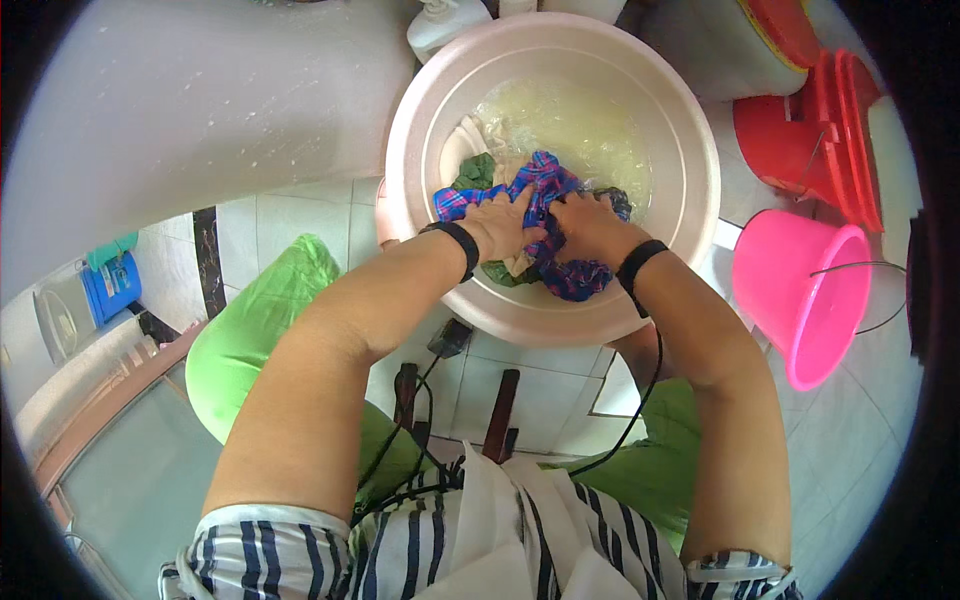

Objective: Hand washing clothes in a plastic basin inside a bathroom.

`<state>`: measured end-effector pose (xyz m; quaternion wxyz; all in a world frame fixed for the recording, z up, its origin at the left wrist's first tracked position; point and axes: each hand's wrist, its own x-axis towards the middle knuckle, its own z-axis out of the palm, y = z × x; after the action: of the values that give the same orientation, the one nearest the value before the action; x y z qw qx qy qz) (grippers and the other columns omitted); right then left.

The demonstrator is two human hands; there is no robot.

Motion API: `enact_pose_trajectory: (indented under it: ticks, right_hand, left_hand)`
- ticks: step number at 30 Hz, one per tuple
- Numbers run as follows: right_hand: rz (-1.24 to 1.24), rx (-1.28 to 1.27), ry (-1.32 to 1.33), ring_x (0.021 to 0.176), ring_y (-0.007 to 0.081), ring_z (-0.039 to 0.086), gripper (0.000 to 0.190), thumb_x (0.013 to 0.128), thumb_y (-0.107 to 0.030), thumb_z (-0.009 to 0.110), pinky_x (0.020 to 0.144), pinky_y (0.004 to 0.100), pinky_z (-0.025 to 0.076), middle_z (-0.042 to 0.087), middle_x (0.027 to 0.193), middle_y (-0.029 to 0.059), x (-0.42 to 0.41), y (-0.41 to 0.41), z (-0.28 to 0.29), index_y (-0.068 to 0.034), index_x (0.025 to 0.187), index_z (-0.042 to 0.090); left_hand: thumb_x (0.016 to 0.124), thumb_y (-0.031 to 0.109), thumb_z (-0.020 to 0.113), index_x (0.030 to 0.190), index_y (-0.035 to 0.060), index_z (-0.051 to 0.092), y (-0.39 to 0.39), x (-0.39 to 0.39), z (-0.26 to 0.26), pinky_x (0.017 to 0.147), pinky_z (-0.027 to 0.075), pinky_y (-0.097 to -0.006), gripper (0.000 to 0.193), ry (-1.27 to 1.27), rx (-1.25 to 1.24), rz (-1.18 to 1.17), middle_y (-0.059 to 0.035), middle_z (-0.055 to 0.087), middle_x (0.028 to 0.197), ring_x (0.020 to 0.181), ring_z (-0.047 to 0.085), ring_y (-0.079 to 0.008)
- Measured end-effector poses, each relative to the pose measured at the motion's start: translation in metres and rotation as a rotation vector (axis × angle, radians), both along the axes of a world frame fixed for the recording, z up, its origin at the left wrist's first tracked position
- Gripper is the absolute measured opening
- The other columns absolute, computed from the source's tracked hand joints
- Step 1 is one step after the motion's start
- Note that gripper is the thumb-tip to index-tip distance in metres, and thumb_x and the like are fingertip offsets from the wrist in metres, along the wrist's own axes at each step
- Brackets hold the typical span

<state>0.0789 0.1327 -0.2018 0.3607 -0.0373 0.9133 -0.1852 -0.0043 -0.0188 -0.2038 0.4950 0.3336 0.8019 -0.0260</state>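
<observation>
A large pale pink plastic basin (409, 150) holds cloudy, yellowish water (577, 112) and wet cloths. On top of the pile lies a blue plaid cloth (551, 176) with red and pink lines, crumpled and bunched. My left hand (491, 225) bears down on its left part, with a fold between thumb and fingers. Close beside it, my right hand (592, 229) grips the cloth's right part, fingers partly sunk in the folds. Green cloth (474, 172) and cream cloth (461, 146) show under and around the plaid one. Dark bands circle both wrists.
To the right, a bright pink bucket (780, 285) lies tilted near red buckets (780, 142). A white pump bottle (442, 26) stands behind the basin. At the upper left is a large grey smooth surface (225, 90). A black cable (652, 382) hangs by my right forearm.
</observation>
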Motion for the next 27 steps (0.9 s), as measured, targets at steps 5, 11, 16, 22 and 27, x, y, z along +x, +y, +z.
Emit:
enact_pose_trajectory:
  ticks: [5, 11, 16, 22, 27]
  right_hand:
    - [-0.128, 0.058, -0.163, 0.098, 0.0325, 0.062, 0.040, 0.064, -0.031, 0.078, 0.084, 0.0532, 0.046, 0.065, 0.105, 0.0119, -0.026, 0.014, 0.034, -0.007, 0.094, 0.065]
    - [-0.159, -0.264, -0.011, 0.088, 0.0304, 0.065, 0.026, 0.069, -0.024, 0.071, 0.077, 0.0405, 0.051, 0.068, 0.092, 0.0136, -0.031, 0.029, 0.060, -0.007, 0.089, 0.069]
    - [0.141, -0.363, 0.143, 0.079, 0.0326, 0.065, 0.013, 0.072, -0.013, 0.060, 0.067, 0.0411, 0.051, 0.065, 0.082, 0.0178, -0.013, -0.054, 0.086, -0.004, 0.080, 0.066]
    - [0.338, -0.471, -0.051, 0.073, 0.0365, 0.065, 0.020, 0.075, -0.008, 0.053, 0.063, 0.0425, 0.052, 0.067, 0.082, 0.0167, 0.059, -0.182, 0.048, -0.001, 0.091, 0.064]
    - [-0.218, -0.100, 0.181, 0.123, 0.0375, 0.046, 0.062, 0.073, -0.009, 0.065, 0.099, 0.0497, 0.040, 0.048, 0.131, 0.0197, 0.092, -0.245, 0.003, -0.004, 0.131, 0.042]
  left_hand:
    - [0.087, 0.055, 0.054, 0.150, 0.0219, 0.007, -0.005, 0.000, 0.018, 0.098, 0.040, -0.0493, 0.085, -0.013, 0.042, 0.008, -0.0250, 0.040, 0.135, 0.119, 0.047, -0.0426]
    - [0.085, 0.043, 0.061, 0.148, 0.0185, 0.020, -0.012, -0.018, 0.047, 0.099, 0.040, -0.0465, 0.079, 0.041, 0.208, -0.206, -0.0254, 0.040, 0.134, 0.117, 0.048, -0.0435]
    - [0.084, 0.033, 0.061, 0.135, 0.0094, 0.046, -0.024, -0.064, 0.058, 0.098, 0.041, -0.0405, 0.058, -0.027, 0.304, -0.198, -0.0241, 0.056, 0.117, 0.113, 0.053, -0.0372]
    - [0.086, 0.032, 0.060, 0.131, 0.0066, 0.050, -0.032, -0.076, 0.101, 0.095, 0.043, -0.0407, 0.053, -0.078, 0.281, -0.266, -0.0239, 0.060, 0.113, 0.106, 0.057, -0.0378]
    - [0.086, 0.033, 0.060, 0.130, 0.0059, 0.051, -0.037, -0.084, 0.112, 0.093, 0.044, -0.0401, 0.053, -0.099, 0.378, -0.267, -0.0236, 0.060, 0.112, 0.104, 0.058, -0.0376]
